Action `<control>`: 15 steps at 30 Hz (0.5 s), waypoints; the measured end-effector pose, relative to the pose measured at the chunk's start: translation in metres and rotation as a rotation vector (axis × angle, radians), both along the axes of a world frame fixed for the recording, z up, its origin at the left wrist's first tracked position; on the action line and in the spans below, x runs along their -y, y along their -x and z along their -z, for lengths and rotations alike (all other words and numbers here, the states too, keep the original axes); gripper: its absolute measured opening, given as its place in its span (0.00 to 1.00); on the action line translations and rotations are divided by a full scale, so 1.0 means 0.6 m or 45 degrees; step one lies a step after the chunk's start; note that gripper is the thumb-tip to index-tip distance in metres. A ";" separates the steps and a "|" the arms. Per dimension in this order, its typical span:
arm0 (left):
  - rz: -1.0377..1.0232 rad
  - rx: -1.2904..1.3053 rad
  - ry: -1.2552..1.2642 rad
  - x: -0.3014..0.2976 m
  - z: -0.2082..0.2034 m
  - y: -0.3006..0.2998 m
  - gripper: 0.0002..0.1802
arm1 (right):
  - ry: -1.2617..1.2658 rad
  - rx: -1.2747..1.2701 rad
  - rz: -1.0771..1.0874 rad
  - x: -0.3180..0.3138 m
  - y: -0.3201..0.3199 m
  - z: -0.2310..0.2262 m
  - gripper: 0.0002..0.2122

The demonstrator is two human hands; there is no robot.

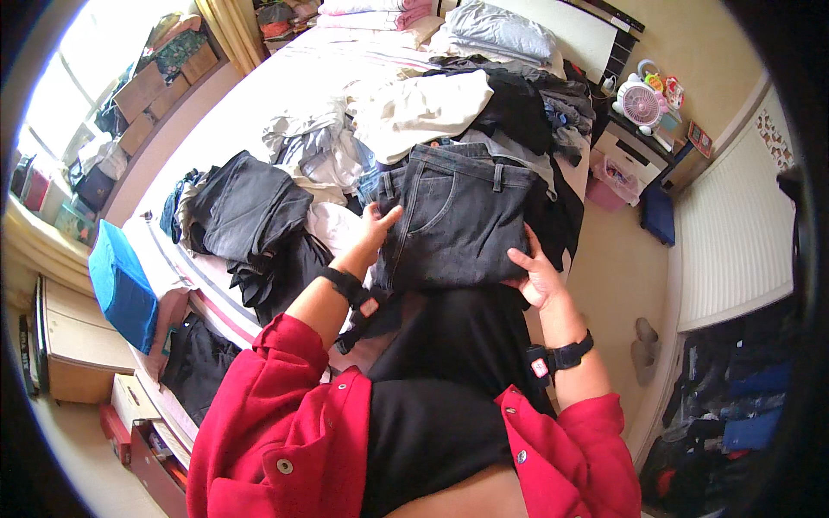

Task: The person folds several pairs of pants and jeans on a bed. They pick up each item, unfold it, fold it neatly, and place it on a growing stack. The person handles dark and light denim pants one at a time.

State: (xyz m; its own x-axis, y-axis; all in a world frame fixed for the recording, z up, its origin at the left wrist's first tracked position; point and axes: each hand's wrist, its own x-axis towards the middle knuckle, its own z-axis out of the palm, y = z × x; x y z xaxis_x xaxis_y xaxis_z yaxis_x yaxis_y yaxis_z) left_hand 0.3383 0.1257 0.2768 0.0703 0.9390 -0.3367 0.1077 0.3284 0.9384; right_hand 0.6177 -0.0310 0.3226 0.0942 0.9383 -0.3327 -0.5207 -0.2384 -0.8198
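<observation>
A bed [289, 73] spans the middle of the frame, its pale sheet showing toward the upper left. Pink-and-white bedding [371, 21] and a blue-grey pillow [501, 34] lie at the top. Below spread rumpled clothes — a white garment [423, 108], black ones [522, 108] — and, left of centre, folded dark trousers [246, 203].

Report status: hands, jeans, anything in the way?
Left hand and right hand holding dark jeans at opposite sides. Jeans folded. Dark folded clothes at left, white garment beyond; nothing seen blocking either hand.
</observation>
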 end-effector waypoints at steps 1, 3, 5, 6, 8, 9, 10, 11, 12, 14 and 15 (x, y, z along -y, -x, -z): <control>-0.017 -0.036 0.164 -0.015 0.006 0.005 0.40 | 0.039 0.070 -0.022 -0.008 0.002 -0.001 0.36; 0.050 0.061 0.356 -0.034 0.011 0.012 0.33 | -0.005 0.082 -0.063 -0.024 0.005 -0.002 0.37; 0.216 0.308 0.487 -0.039 0.004 0.013 0.27 | -0.152 0.335 -0.068 -0.041 0.003 -0.010 0.36; 0.198 0.487 0.560 -0.034 -0.003 0.009 0.24 | -0.152 0.469 -0.036 -0.050 0.003 -0.018 0.36; 0.121 0.797 0.772 -0.015 -0.025 -0.005 0.19 | -0.195 0.500 -0.191 -0.066 -0.013 -0.050 0.34; 0.075 0.720 0.638 -0.004 -0.036 -0.015 0.17 | -0.272 0.578 -0.224 -0.076 -0.025 -0.072 0.33; -0.023 0.647 0.422 0.018 -0.042 -0.031 0.18 | -0.396 0.612 -0.283 -0.085 -0.041 -0.096 0.32; -0.098 0.696 0.440 0.038 -0.044 -0.047 0.20 | -0.370 0.606 -0.317 -0.094 -0.064 -0.121 0.31; -0.171 0.808 0.372 0.057 -0.041 -0.061 0.21 | -0.473 0.505 -0.442 -0.102 -0.090 -0.144 0.30; -0.129 1.144 0.479 0.084 -0.024 -0.084 0.21 | -0.412 0.543 -0.386 -0.112 -0.141 -0.170 0.27; -0.039 1.256 0.459 0.091 -0.013 -0.096 0.21 | -0.229 0.694 -0.217 -0.118 -0.155 -0.169 0.27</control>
